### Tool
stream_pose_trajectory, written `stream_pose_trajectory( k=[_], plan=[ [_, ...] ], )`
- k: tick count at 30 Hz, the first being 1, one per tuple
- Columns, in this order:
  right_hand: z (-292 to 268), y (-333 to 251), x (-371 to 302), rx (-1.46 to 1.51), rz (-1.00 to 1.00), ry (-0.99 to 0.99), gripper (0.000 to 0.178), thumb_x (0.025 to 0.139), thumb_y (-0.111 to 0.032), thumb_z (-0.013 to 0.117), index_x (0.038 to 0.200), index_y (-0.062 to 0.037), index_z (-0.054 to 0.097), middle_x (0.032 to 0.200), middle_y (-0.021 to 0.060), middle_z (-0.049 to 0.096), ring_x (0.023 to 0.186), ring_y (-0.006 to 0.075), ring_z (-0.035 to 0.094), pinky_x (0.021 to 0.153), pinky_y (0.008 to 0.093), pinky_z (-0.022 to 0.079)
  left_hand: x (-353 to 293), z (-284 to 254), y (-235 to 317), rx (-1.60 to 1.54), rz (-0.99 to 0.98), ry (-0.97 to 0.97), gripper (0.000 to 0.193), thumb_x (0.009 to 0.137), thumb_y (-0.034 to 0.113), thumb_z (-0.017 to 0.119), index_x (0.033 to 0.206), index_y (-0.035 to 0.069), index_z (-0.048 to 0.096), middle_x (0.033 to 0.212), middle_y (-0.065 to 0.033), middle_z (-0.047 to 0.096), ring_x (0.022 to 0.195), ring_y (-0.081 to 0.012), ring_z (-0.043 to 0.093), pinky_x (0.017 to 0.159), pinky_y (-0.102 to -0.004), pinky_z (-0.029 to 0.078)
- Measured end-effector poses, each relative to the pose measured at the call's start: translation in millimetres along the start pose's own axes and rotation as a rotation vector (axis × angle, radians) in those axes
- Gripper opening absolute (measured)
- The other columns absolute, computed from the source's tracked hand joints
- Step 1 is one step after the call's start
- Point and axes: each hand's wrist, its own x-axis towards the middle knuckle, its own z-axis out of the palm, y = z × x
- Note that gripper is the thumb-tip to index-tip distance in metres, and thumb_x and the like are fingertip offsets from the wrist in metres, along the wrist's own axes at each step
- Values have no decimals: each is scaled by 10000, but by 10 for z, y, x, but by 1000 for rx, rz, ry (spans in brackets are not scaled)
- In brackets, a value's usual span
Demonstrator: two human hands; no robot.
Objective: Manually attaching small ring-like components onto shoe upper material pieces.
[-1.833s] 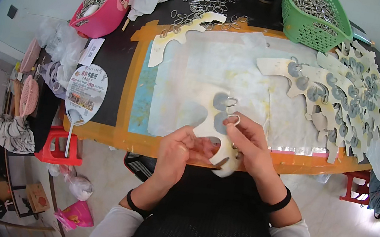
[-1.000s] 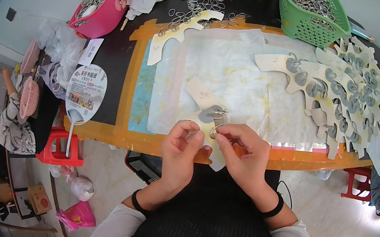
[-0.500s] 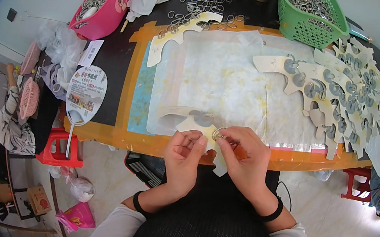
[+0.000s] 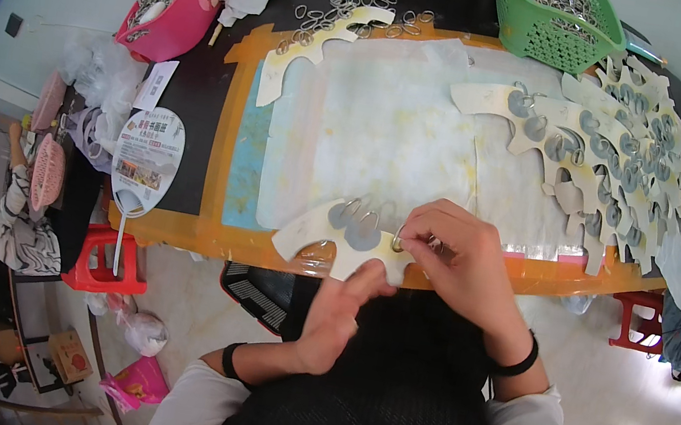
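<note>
Cardboard cutout (image 4: 327,237), pale and scallop-edged, lies at the near edge of the orange table (image 4: 211,231), and we take that edge as our landmark. Our right hand (image 4: 462,264) pinches a small metal ring (image 4: 397,243) against the cutout's right end, fingers closed narrow on it. Our left hand (image 4: 336,320) reaches up from below the edge, its fingertips propping the cutout from underneath. We count three grey patches on it. Farther back from the edge stand one green basket (image 4: 557,24) and one pink basket (image 4: 173,0).
</note>
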Motion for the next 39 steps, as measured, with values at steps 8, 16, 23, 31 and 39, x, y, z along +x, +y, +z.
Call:
stream_pose_trajectory(
  k=[8, 16, 23, 31, 39],
  plan=[
    [-52, 230, 19, -527, -233, -68, 71, 747, -1, 634, 788, -52, 609, 826, 50, 541, 787, 257, 505, 713, 345, 443, 540, 110, 393, 1325, 507, -359, 347, 749, 75, 762, 1059, 20, 616, 1038, -110, 679, 1058, -304, 621, 951, -464, 439],
    [-82, 278, -9, -505, -327, -11, 198, 689, -17, 668, 870, -96, 657, 878, 6, 525, 854, 218, 499, 814, 382, 398, 891, -127, 210, 1333, 175, -398, 427, 752, 86, 757, 1120, 85, 539, 1085, -26, 670, 1238, -259, 511, 1144, -553, 144],
    [-179, 281, -175, -628, -414, 32, 250, 638, -33, 685, 872, -114, 652, 906, -16, 550, 916, 208, 513, 870, 429, 371, 899, -90, 247, 1400, 216, -487, 179, 741, 39, 722, 892, 122, 670, 1091, 12, 686, 1261, -278, 487, 1140, -609, 81],
    [-215, 285, -40, -643, -507, -70, 222, 651, -90, 671, 869, -98, 633, 850, 9, 549, 860, 198, 525, 830, 397, 392, 781, -50, 230, 1542, 504, -397, 89, 737, 62, 698, 803, 115, 672, 1003, 26, 658, 1098, -226, 539, 1089, -592, 204],
    [-52, 264, -253, -853, -541, 29, 108, 673, -90, 606, 772, -74, 566, 759, 26, 476, 813, 186, 526, 799, 426, 389, 767, -63, 140, 1620, 521, -416, 115, 725, 71, 725, 816, 139, 710, 918, 34, 681, 990, -204, 580, 1090, -542, 204]
  ],
)
